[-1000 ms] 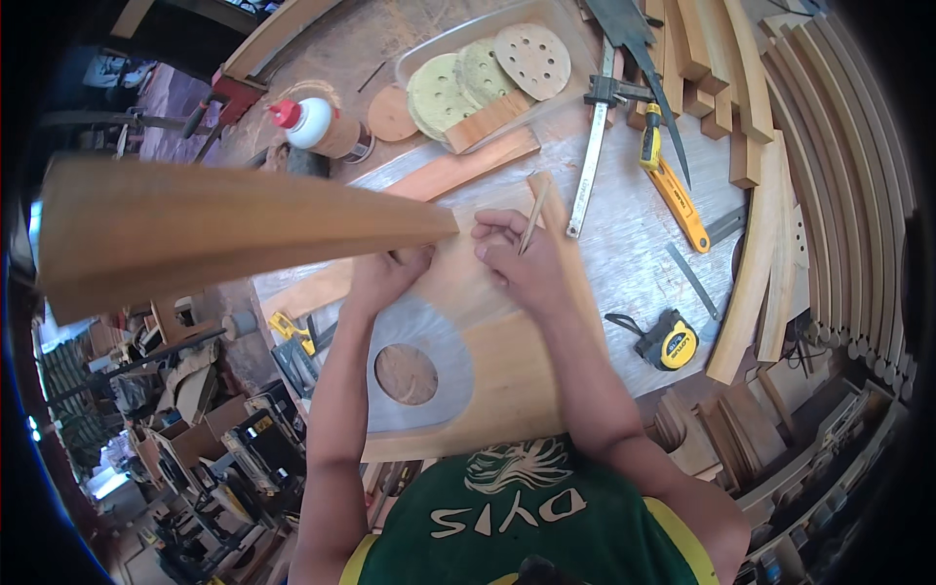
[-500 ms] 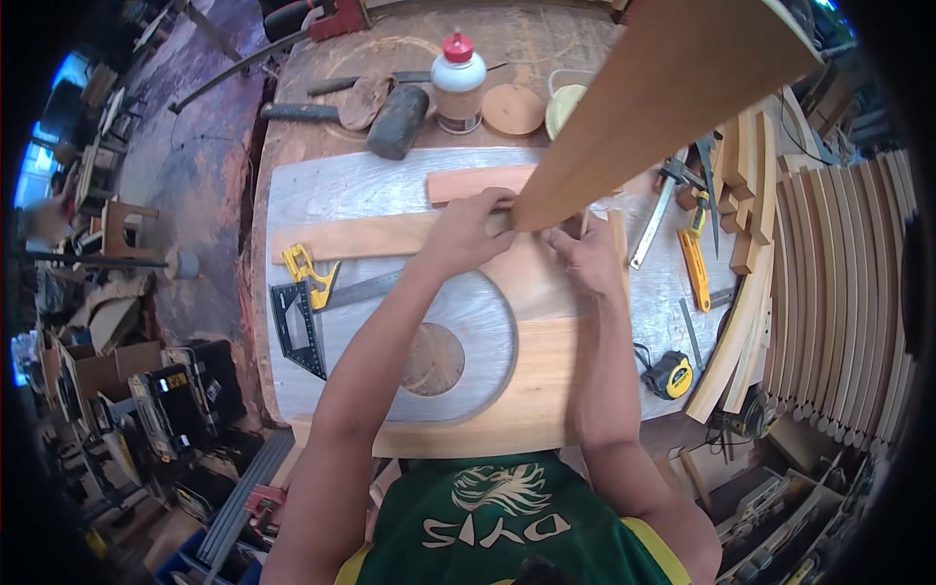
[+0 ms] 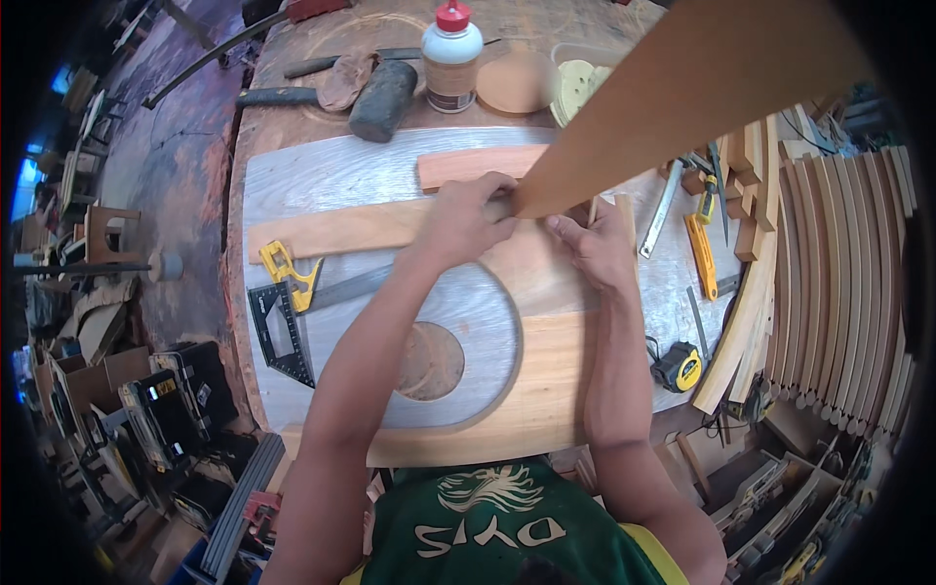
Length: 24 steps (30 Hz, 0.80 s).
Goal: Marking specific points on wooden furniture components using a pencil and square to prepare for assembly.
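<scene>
My left hand [image 3: 466, 221] is closed on the lower end of a long tan board [image 3: 663, 88] that rises toward the upper right. Just right of that end, my right hand [image 3: 593, 249] holds a slim pencil [image 3: 592, 211] in closed fingers. Both hands are over a wooden piece [image 3: 556, 361] with a large round cutout. A flat plank [image 3: 341, 224] lies left of my left hand, and a reddish strip [image 3: 458, 168] lies just beyond it.
A yellow-handled square [image 3: 288, 273] and black triangle [image 3: 278, 331] lie left. A tape measure [image 3: 682, 369], yellow bevel gauge [image 3: 700, 258] and wood offcuts [image 3: 746, 234] sit right. A glue bottle [image 3: 451, 68], rubber mallet [image 3: 380, 102] and tub of sanding discs [image 3: 575, 88] stand behind.
The long board has swung from pointing left to rising toward the upper right, with my left hand at its end. The view has turned, and over the last half second little else has moved.
</scene>
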Tool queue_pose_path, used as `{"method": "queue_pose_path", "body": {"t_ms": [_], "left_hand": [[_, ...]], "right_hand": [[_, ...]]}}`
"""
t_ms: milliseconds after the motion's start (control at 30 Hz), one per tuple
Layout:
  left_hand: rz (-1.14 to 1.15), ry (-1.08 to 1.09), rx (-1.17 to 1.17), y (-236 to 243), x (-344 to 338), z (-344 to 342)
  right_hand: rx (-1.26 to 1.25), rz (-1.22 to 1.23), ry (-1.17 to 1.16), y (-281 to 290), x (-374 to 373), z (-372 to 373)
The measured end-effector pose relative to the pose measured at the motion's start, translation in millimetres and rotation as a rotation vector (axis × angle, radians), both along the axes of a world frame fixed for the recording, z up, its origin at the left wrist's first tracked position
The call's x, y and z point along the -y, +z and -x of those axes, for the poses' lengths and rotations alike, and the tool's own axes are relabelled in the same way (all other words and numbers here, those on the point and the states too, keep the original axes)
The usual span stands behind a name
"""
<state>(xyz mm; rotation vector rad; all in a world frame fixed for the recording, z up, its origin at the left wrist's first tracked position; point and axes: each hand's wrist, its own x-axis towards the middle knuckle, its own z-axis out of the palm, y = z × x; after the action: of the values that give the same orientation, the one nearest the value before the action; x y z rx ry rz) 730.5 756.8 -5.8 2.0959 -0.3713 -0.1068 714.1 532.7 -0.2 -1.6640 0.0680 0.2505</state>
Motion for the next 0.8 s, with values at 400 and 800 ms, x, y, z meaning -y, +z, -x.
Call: {"method": "queue_pose_path", "body": {"t_ms": [400,800], "left_hand": [[-0.149,0.017,-0.008,14,22,0],[-0.085,0.088,-0.041,20,39,0]], "right_hand": [[0.088,0.093,0.023,13,5,-1],[-0.211,-0.453,-0.117,-2,28,-9]]}}
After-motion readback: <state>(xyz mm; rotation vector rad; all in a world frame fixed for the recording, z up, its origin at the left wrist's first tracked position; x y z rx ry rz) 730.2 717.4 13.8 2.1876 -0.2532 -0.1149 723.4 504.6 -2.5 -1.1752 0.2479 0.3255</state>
